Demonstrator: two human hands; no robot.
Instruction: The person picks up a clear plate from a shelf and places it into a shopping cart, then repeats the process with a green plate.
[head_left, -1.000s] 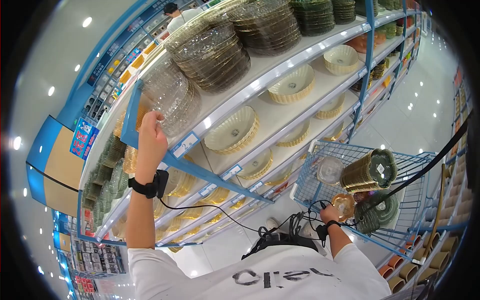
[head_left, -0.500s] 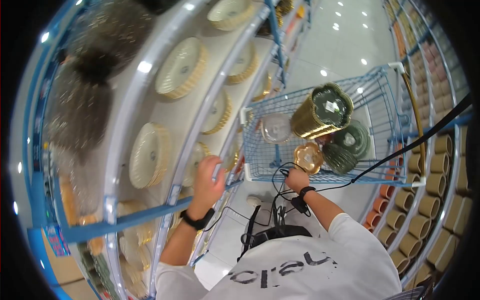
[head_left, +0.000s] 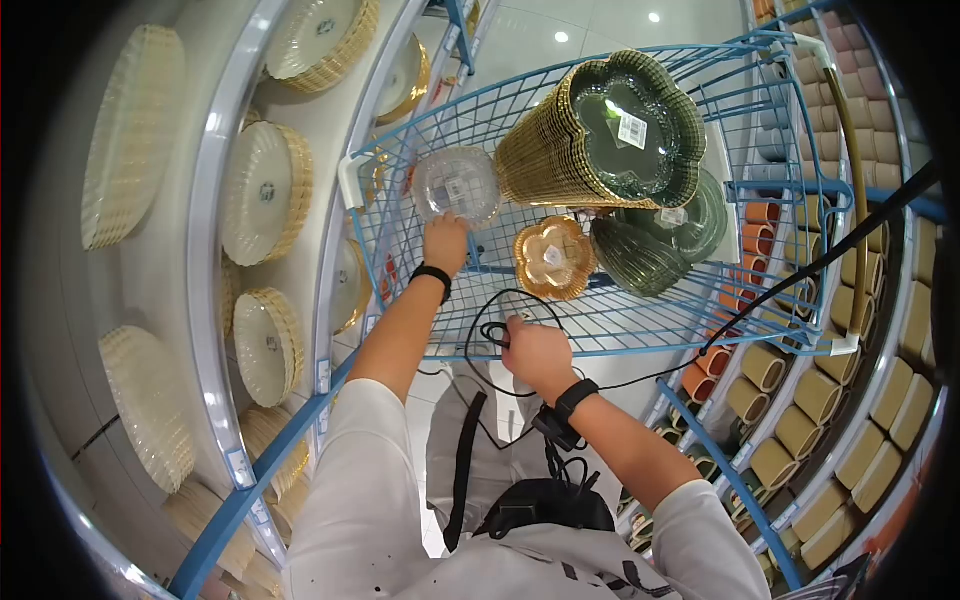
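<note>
My left hand (head_left: 445,243) reaches over the near side of a blue wire shopping cart (head_left: 620,340). Its fingers are closed on the near rim of a clear, shallow glass-like bowl (head_left: 457,182). At the cart's near edge, my right hand (head_left: 537,355) is wrapped round a looped black cable (head_left: 492,330). Inside the cart lie a tall nested stack of green scalloped bowls with gold edges (head_left: 560,135), an amber flower-shaped bowl (head_left: 554,257), a ribbed green glass dish (head_left: 640,252) and a round green plate (head_left: 708,215).
Shelves on the left carry stacks of white gold-rimmed oval plates (head_left: 268,193). Rows of beige cups (head_left: 775,462) and orange cups (head_left: 705,375) fill the right shelves. A black cord (head_left: 800,278) crosses the cart's right side. Tiled floor (head_left: 590,25) shows beyond.
My left hand has gone from beside the shelf into the cart, onto the clear bowl. The cart appears nearer and larger. My right hand keeps its hold on the cable.
</note>
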